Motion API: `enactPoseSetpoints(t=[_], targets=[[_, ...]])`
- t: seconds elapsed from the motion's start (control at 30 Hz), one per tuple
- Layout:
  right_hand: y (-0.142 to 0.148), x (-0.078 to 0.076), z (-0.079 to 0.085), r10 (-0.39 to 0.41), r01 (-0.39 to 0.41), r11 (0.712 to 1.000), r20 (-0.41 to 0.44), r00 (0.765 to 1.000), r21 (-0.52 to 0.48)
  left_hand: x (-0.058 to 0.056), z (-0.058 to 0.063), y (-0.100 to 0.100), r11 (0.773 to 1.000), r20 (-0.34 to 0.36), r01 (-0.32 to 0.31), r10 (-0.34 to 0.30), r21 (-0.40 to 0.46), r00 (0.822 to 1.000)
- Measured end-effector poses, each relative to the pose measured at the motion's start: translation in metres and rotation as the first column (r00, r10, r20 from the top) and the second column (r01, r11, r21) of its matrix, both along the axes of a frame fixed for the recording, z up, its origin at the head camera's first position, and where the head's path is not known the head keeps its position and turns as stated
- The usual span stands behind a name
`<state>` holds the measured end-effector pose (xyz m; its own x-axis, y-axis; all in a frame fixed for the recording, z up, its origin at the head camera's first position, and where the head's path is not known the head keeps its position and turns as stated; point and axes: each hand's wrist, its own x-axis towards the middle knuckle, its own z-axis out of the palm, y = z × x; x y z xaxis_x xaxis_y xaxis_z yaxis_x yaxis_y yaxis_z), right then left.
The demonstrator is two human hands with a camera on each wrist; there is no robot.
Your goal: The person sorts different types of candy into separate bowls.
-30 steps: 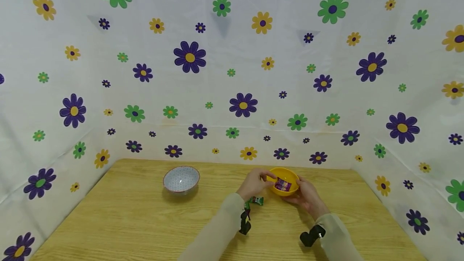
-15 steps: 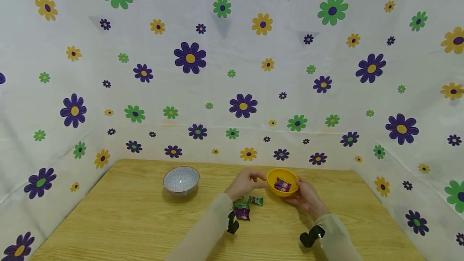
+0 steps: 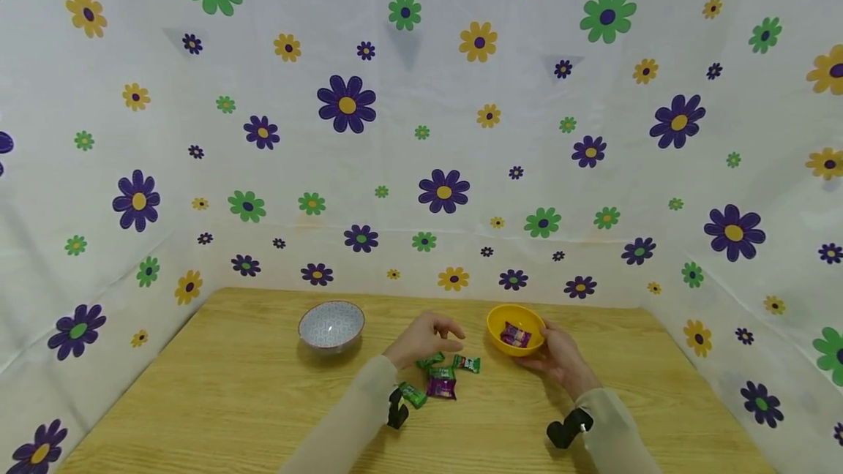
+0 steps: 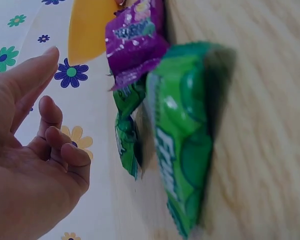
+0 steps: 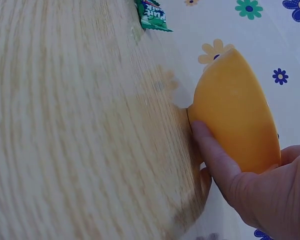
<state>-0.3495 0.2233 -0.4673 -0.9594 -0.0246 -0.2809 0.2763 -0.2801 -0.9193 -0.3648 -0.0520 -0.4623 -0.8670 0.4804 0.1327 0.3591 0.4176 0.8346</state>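
Note:
My left hand (image 3: 421, 339) hovers over the table beside a group of small wrapped candies, its fingers loosely bent around nothing. A purple-wrapped candy (image 3: 441, 388) and several green ones lie there, among them a green candy (image 3: 413, 395) near the wrist and another green candy (image 3: 467, 363) off to the right. With my right hand (image 3: 562, 363) I hold the yellow bowl (image 3: 520, 312) by its right side. Purple-wrapped candy (image 3: 515, 335) lies inside it; the exact number is unclear. In the right wrist view, the thumb presses near the base of the bowl (image 5: 235, 110).
A patterned, pale blue bowl with a red rim (image 3: 331, 325) stands on the left part of the wooden table (image 3: 250, 386). A white sheet with printed flowers (image 3: 395, 145) encloses the table at the back and both sides.
My left hand has drawn back from the yellow bowl, leftward to above the loose candies, uncovering more of them. The right hand stays on the bowl.

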Motion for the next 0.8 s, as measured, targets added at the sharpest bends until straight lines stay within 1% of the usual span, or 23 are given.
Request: enactPoseSetpoints(t=[0.17, 0.27, 0.37, 0.43, 0.67, 0.8], targets=[[0.001, 0.001, 0.001, -0.001, 0.001, 1.000, 0.000, 1.000, 0.006, 0.002, -0.002, -0.007, 0.999, -0.029, 0.024, -0.025, -0.022, 0.999], [0.000, 0.002, 0.002, -0.011, 0.011, 1.000, 0.007, 1.000, 0.010, 0.004, -0.004, -0.013, 0.999, -0.022, 0.029, -0.030, -0.014, 0.999], [-0.001, 0.002, 0.003, -0.015, 0.015, 1.000, 0.007, 1.000, 0.008, 0.007, -0.004, -0.020, 1.000, 0.009, 0.021, -0.022, 0.009, 1.000], [-0.001, 0.002, 0.003, -0.013, 0.013, 1.000, 0.003, 1.000, 0.010, 0.008, -0.005, -0.025, 0.999, 0.031, 0.027, -0.028, 0.021, 0.999], [-0.001, 0.003, 0.002, -0.002, 0.002, 1.000, 0.001, 1.000, 0.030, 0.011, -0.009, -0.038, 0.996, 0.118, 0.090, -0.092, 0.025, 0.989], [-0.001, 0.004, 0.002, 0.000, 0.000, 1.000, -0.001, 1.000, 0.027, 0.011, -0.012, -0.042, 0.995, 0.140, 0.103, -0.103, 0.005, 0.985]])
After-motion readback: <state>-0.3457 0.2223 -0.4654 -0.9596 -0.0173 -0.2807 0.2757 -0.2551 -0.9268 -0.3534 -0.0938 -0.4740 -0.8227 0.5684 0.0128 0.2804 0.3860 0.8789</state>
